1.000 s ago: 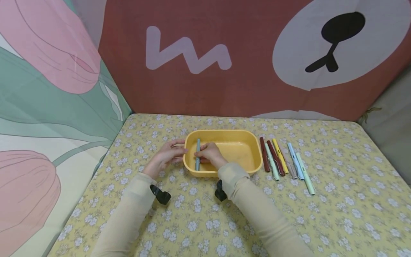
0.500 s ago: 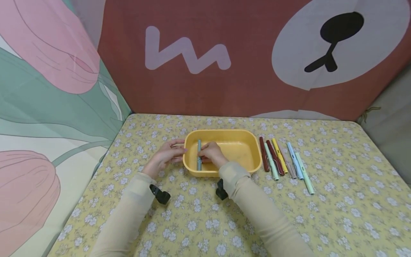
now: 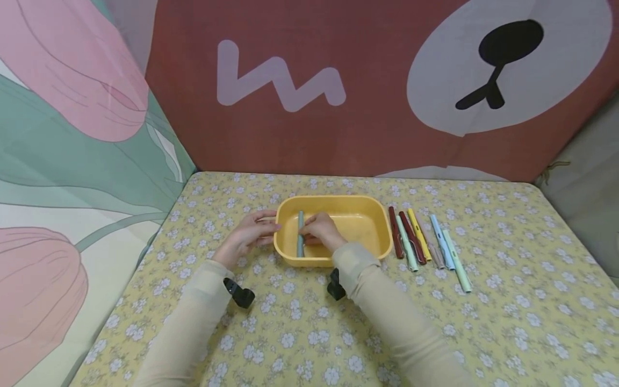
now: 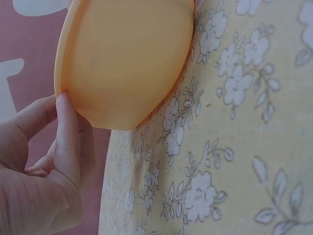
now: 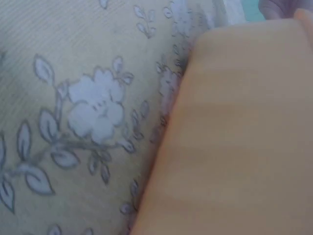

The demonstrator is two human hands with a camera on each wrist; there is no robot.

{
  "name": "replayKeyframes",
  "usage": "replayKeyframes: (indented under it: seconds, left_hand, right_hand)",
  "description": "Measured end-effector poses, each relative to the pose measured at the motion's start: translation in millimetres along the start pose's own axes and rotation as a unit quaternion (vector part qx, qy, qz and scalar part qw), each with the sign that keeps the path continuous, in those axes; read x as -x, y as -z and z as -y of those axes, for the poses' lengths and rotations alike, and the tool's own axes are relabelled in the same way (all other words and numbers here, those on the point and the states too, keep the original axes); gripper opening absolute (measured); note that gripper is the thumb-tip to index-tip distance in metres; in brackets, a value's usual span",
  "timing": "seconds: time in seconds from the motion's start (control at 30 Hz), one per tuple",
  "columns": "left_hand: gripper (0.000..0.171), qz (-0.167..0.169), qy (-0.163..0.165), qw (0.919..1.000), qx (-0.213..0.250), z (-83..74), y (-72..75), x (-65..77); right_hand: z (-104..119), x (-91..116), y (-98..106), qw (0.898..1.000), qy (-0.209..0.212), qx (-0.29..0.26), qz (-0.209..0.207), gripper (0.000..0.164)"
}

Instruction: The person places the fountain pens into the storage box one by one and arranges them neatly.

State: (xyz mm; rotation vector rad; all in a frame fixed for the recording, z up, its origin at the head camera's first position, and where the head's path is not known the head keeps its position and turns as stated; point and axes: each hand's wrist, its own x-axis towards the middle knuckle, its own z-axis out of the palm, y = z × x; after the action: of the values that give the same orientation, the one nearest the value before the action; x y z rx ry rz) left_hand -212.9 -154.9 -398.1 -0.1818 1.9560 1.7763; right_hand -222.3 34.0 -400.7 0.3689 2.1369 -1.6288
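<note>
A yellow plastic box (image 3: 360,262) with rounded corners stands at the table's middle. My left hand (image 3: 249,235) holds its left end; in the left wrist view the thumb (image 4: 67,142) lies against the outer wall at the rim. Inside the box, near that end, a grey-blue pen (image 3: 300,244) lies lengthwise from front to back. My right hand (image 3: 323,230) reaches in and pinches this pen near its middle with thumb and fingers. The right wrist view shows mainly the box's outer wall (image 5: 239,127); the right fingers are hidden there.
Right of the box several pens lie side by side: dark red pens (image 3: 395,236), a mint pen (image 3: 407,244), a yellow pen (image 3: 418,234), a mauve-grey pen (image 3: 432,244), a light blue pen (image 3: 442,242) and a pale green pen (image 3: 457,263). A flowered cloth (image 3: 290,333) covers the table.
Held in my right hand, the grey-blue pen has shifted slightly rightward inside the box. My left hand keeps its place at the box's end.
</note>
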Motion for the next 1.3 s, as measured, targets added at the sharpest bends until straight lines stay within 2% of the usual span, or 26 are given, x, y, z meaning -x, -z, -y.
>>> replayKeyframes:
  seconds: [0.23, 0.37, 0.57, 0.93, 1.07, 1.3]
  left_hand:
    - [0.057, -0.002, 0.003, 1.0, -0.004, -0.5, 0.2, -0.5]
    - [0.057, -0.002, 0.006, 1.0, -0.005, -0.5, 0.5, 0.2]
    - [0.058, 0.0, 0.003, 1.0, -0.003, -0.5, 0.1, 0.4]
    - [0.058, -0.005, 0.004, 0.9999, -0.011, -0.1, -2.5, 1.2]
    - [0.058, -0.003, 0.004, 0.9999, -0.013, 0.2, -3.1, 1.7]
    - [0.058, -0.005, 0.001, 0.9999, -0.016, 0.5, -2.0, 0.2]
  right_hand:
    - [8, 8, 20, 0.999, 0.015, -0.007, 0.041, 0.039]
    - [16, 18, 38, 0.997, 0.019, 0.007, 0.077, 0.044]
    - [27, 32, 71, 0.992, 0.056, 0.027, 0.111, 0.048]
    - [24, 46, 148, 0.993, 0.09, 0.026, 0.074, 0.053]
    - [14, 50, 177, 0.992, 0.101, 0.042, 0.061, 0.057]
    - [-13, 49, 228, 0.992, 0.095, 0.074, 0.028, 0.063]
